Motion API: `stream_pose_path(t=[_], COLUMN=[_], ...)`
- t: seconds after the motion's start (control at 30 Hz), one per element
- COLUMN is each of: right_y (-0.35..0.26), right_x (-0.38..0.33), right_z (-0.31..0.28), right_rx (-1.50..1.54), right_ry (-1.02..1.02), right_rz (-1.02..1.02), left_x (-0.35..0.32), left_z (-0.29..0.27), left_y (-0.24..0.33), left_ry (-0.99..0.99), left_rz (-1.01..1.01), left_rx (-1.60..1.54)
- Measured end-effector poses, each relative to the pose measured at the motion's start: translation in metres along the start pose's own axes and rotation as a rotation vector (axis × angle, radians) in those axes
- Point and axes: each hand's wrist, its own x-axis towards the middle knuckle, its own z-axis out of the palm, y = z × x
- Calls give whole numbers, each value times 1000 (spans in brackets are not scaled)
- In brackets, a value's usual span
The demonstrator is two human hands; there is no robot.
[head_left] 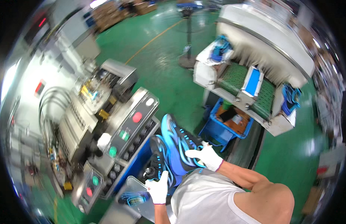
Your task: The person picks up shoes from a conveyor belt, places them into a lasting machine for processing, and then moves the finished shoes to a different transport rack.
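Two black sneakers with bright blue trim are close together in front of my body, toes pointing away. My right hand [206,156], in a white knitted glove, grips the right sneaker [175,139] near its heel opening. That shoe is tilted, with its blue sole edge turned toward the other one. My left hand [157,188], gloved the same way, is closed at the heel end of the left sneaker [157,158]. Its fingers are partly hidden by the shoe. Beside that hand, a clear plastic bin [135,183] contains blue-and-black pieces, perhaps laces [135,198].
At left stands a machine with a control panel [130,128] of coloured buttons. To the right, a green conveyor [232,79] leads under a bristle curtain [260,59], with blue laces on its side ledges. A blue crate [214,130] sits below; a pedestal fan [188,37] stands farther off.
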Motion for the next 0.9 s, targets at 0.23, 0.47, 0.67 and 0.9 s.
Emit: stream_pose_path(t=[0.23,0.47,0.67,0.9], right_y=[-39,11,-26,-89], right_x=[-96,-142,-13,19], right_z=[-28,-14,-105,-141], right_rx=[387,-341,-626,-923], right_ry=[573,1253,1385,1610], right_rz=[-486,-662,-356,-634], left_x=[79,107,158,138], left_z=[-1,52,217,160], left_y=[127,154,216,221], left_ry=[-448,-475,-573,-664], left_rz=[430,895,1149,1226], left_rx=[-94,-41,214,-211])
